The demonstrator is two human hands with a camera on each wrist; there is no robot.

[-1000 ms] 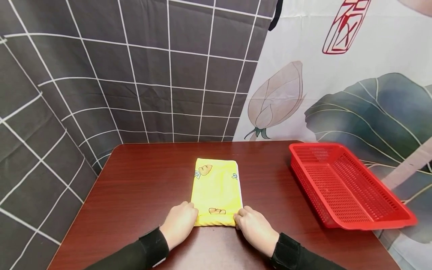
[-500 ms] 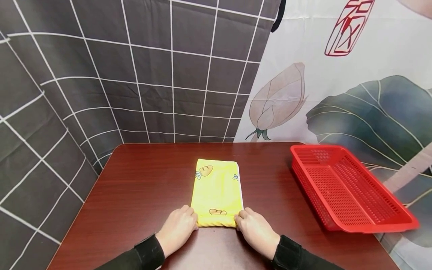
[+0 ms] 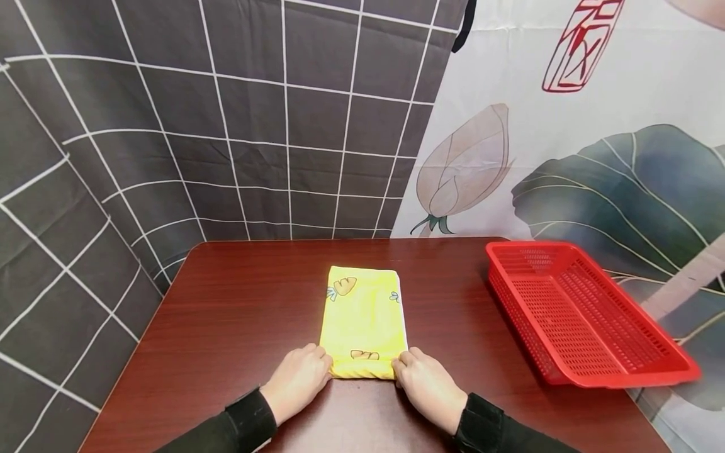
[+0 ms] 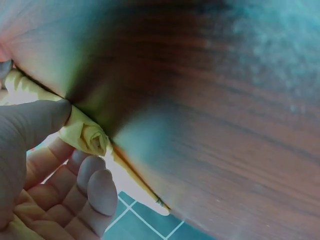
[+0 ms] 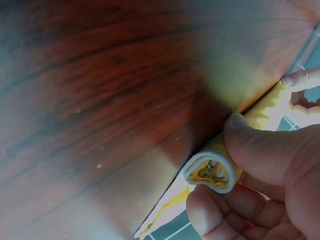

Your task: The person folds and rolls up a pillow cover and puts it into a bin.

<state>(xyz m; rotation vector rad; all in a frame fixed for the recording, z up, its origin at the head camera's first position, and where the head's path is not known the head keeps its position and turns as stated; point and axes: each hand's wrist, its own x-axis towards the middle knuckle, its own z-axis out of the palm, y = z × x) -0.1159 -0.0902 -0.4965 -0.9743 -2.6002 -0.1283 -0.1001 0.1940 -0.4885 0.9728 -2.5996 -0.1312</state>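
Observation:
A yellow cloth (image 3: 364,314) with brown and blue printed figures lies folded into a rectangle in the middle of the table. Its near edge is rolled up; the right wrist view shows the spiral end of the roll (image 5: 220,155) with a white border. My left hand (image 3: 298,382) grips the roll's left end, thumb (image 4: 45,120) on the near side and fingers curled on the other. At the right end, my right hand (image 3: 430,387) pinches the roll between thumb (image 5: 260,150) and curled fingers. In the head view, the fingertips are partly hidden.
A red perforated plastic basket (image 3: 589,314) stands at the table's right side, jutting past the edge. The dark reddish wooden table (image 3: 243,296) meets a grey curtain with white lines (image 3: 243,126) and a white hanging with plant prints (image 3: 510,63).
The left wrist has shifted slightly to the left, its fingers still at the roll. The right hand and the cloth look nearly unchanged; the view itself sways a little.

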